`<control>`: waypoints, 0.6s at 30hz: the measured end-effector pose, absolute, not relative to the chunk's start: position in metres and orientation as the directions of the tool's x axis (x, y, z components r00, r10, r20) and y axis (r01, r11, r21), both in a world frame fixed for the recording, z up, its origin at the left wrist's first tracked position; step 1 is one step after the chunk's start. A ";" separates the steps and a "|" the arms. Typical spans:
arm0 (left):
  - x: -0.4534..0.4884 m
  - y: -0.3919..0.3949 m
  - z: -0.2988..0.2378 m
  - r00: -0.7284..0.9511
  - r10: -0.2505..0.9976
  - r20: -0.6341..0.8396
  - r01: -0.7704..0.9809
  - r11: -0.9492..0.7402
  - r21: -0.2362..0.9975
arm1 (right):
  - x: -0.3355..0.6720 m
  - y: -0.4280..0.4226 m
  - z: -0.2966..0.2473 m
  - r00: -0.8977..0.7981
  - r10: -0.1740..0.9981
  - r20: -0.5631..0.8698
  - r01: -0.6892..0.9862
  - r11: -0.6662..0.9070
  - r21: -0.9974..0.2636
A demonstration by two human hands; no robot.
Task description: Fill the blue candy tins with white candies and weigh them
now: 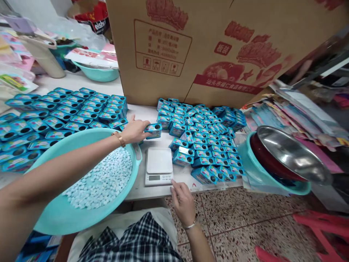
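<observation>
My left hand [135, 131] reaches across the basin and grips a small blue box [153, 131] with a dark round spot on its top. That box hangs just behind a white digital scale [159, 165], whose plate carries nothing. Near the scale's front right corner is my right hand [183, 202], fingers loosely curled, holding nothing that I can see. Under my left forearm sits a turquoise basin [79, 222] with many small pale blue tablets [106, 180] in it. Similar blue boxes stand in rows [68, 109] on the left and in a group [204, 145] on the right.
A large printed carton [201, 54] stands along the back of the table. At the right, a metal bowl [291, 156] rests in stacked basins [248, 163]. A small turquoise bowl [99, 74] sits at the back left. A red plastic stool [319, 225] is on the floor.
</observation>
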State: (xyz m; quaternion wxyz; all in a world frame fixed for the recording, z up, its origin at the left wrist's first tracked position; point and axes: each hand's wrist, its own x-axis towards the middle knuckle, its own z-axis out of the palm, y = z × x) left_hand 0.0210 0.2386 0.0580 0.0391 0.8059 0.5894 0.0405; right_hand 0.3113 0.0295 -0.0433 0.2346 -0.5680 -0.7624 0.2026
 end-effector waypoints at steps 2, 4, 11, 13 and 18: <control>0.022 0.226 0.063 0.318 0.947 0.044 0.938 -0.321 0.126 | 0.305 0.030 -0.041 -0.330 0.943 0.047 0.818 0.311 -0.484; 0.023 0.212 0.068 0.337 0.939 0.071 0.928 -0.344 0.146 | 0.299 0.031 -0.041 -0.388 0.921 -0.017 0.835 0.344 -0.430; 0.017 0.181 0.081 0.341 0.938 0.067 0.914 -0.348 0.209 | 0.280 0.038 -0.040 -0.408 0.904 -0.127 0.857 0.332 -0.393; 0.014 0.176 0.082 0.335 0.940 0.061 0.912 -0.340 0.227 | 0.278 0.042 -0.040 -0.389 0.909 -0.147 0.873 0.313 -0.373; 0.010 0.167 0.082 0.327 0.941 0.091 0.906 -0.339 0.253 | 0.276 0.047 -0.037 -0.375 0.910 -0.175 0.894 0.305 -0.330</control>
